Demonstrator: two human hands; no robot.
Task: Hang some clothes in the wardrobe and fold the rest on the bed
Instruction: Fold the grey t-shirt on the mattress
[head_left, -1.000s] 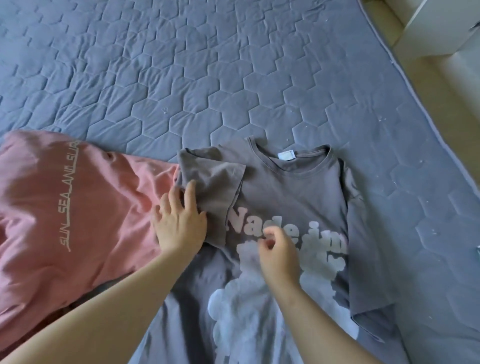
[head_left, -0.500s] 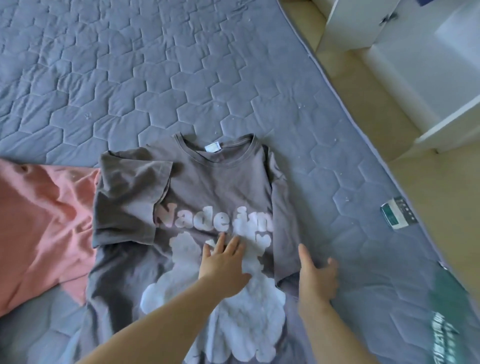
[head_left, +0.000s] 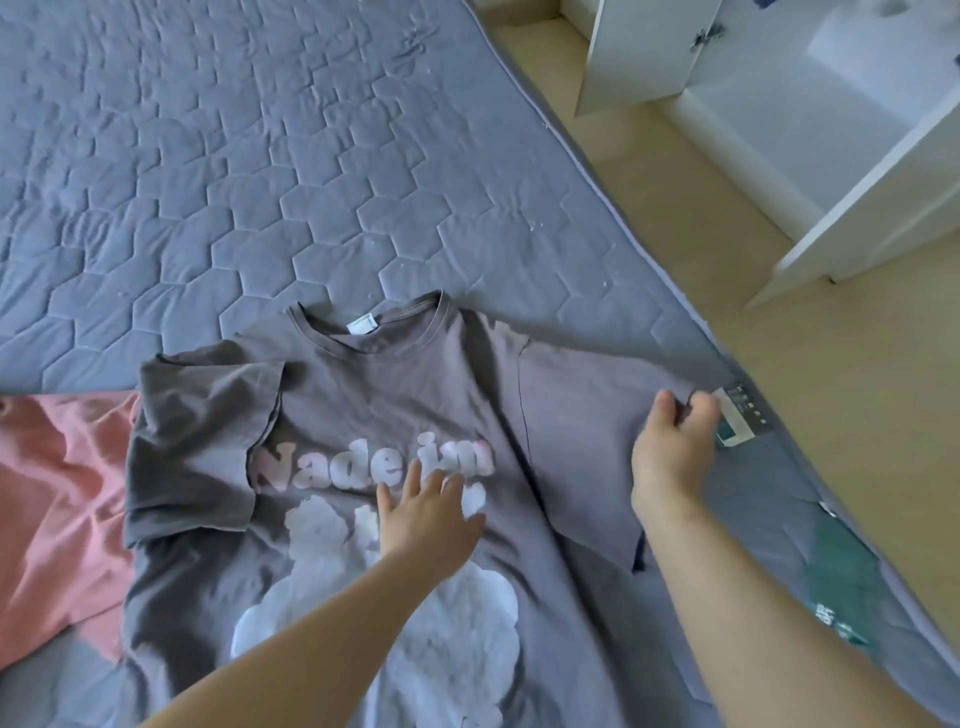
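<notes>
So the grey-brown cotton T-shirt (head_left: 395, 395) with the pale pink lettering and the puffy white print is lying face up on the bed, near the right-hand edge, neck pointing away. Its bottom hem is running out of the frame, so there's no telling how the lower part is sitting. The small white neck label (head_left: 362, 326) is showing inside the collar.

One short sleeve (head_left: 208, 431) is lying folded in over the chest and covering the start of the lettering. The other sleeve (head_left: 582, 415) is stretching out flat toward the bed's edge.

The left hand (head_left: 431, 519) is pressing flat on the print with straight, spread fingers, not gripping anything. The right hand (head_left: 670, 452) is curling its thumb and fingers round the hem of the outstretched sleeve and pinching it.

A crumpled salmon-pink garment (head_left: 57, 499) is touching the shirt's left side, with most of it getting cut off by the frame. Everything's sitting on the blue-grey quilted bed cover (head_left: 311, 182) with hexagon stitching.

Just past the right hand, a small white and teal gadget (head_left: 743, 415) is lying at the bed's edge, half hidden by the fingers. Lower down there's a dark green blurry thing (head_left: 841, 582) with white lettering, too smeared to identify. Beyond the pale wooden floor (head_left: 857, 389), a white wardrobe (head_left: 649, 57) is standing with its doors open.
</notes>
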